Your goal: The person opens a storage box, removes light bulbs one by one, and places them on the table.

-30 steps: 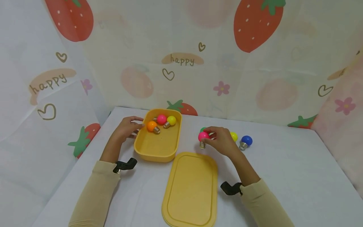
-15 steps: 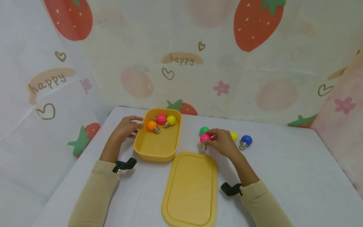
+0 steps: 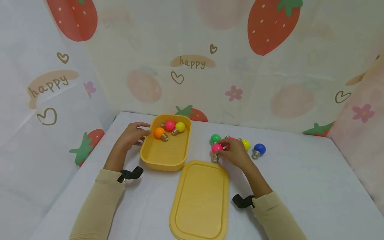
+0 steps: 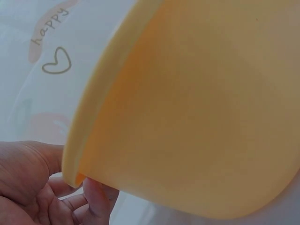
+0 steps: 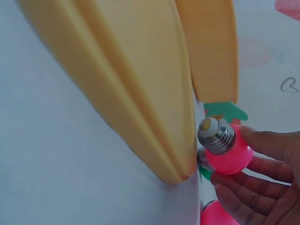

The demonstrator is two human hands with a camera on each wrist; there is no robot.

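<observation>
My right hand pinches a pink light bulb between thumb and fingers, screw base pointing down. In the right wrist view that bulb shows its silver base turned toward the camera. Right behind it are a green bulb and, partly hidden by the hand, another pink bulb. At the left, my left hand grips the side rim of a yellow plastic box; the left wrist view has the thumb under the rim. Inside lie an orange bulb, a pink bulb and a yellow bulb.
A yellow lid lies flat in front of the box, near its right front corner. Beyond the right hand rest a yellow bulb and a blue bulb. A strawberry-printed cloth hangs behind the white table.
My right hand has come slightly nearer to the front with the pink bulb, and the green bulb behind it shows more fully. The left hand stays at the box rim.
</observation>
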